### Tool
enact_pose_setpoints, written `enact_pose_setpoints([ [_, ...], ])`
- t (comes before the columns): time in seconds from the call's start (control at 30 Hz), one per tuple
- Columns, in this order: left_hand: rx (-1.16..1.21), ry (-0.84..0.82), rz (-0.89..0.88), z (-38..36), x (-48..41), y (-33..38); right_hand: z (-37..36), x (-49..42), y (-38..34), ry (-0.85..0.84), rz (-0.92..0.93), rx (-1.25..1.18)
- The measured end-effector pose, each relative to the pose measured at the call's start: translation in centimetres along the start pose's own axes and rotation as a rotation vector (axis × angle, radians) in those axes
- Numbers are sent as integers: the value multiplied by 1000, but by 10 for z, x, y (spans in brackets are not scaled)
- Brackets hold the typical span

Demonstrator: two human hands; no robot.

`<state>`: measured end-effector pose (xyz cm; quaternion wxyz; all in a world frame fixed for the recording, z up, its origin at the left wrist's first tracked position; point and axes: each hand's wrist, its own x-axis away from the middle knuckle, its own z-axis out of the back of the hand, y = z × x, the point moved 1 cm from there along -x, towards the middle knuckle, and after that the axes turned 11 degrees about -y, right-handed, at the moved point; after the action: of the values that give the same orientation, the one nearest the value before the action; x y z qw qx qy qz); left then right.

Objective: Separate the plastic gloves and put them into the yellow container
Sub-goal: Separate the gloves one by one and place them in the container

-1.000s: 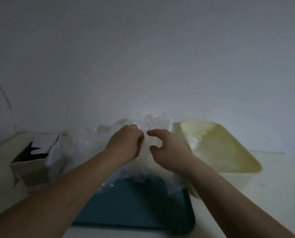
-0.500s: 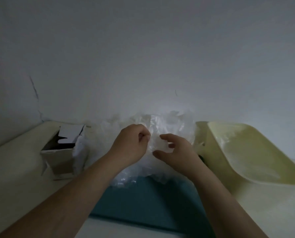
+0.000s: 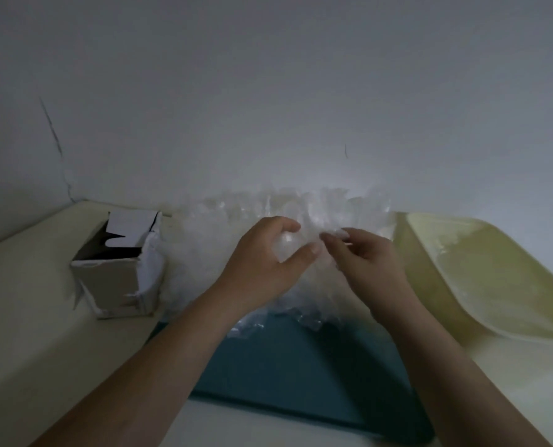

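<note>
Over the far edge of the blue tray (image 3: 300,375) lies a heap of plastic gloves (image 3: 349,204), clear and crumpled, banked up against the wall. Both hands work at its top. The left hand (image 3: 268,253) is curled, thumb and forefinger closed round a wad of the film; the right hand (image 3: 368,262) is close beside it, fingertips pinching what looks like a thin edge of the same film. The two grips sit so near each other, I judge, because the sheets cling together. One hand anchors the bunch while the other peels a single glove free.

The yellow container (image 3: 446,217) stands just right of the tray, tilted with its mouth toward the person, probably so that a freed glove needs only a short carry. Something pale lies in it; whether that is gloves or glare I cannot tell. Left of the tray stands a torn cardboard box (image 3: 117,285), open at the top, perhaps the gloves' packaging.

Most of the heap is not yet sorted.
</note>
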<state>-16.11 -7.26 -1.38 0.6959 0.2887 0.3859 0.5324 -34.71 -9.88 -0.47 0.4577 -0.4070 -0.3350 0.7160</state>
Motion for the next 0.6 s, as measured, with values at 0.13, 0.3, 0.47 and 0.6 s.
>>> enact_pose_setpoints([
  [0.13,-136,-35,-28,2,-1,-3,11,3,-15,197,68,-67],
  [0.3,-143,-60,19,9,4,-9,25,10,-34,339,81,-337],
  [0.47,-101,1,-47,14,15,10,25,10,-45,2,-100,-758],
  [0.6,-62,101,-83,16,26,30,12,9,-39,-6,-127,-920],
])
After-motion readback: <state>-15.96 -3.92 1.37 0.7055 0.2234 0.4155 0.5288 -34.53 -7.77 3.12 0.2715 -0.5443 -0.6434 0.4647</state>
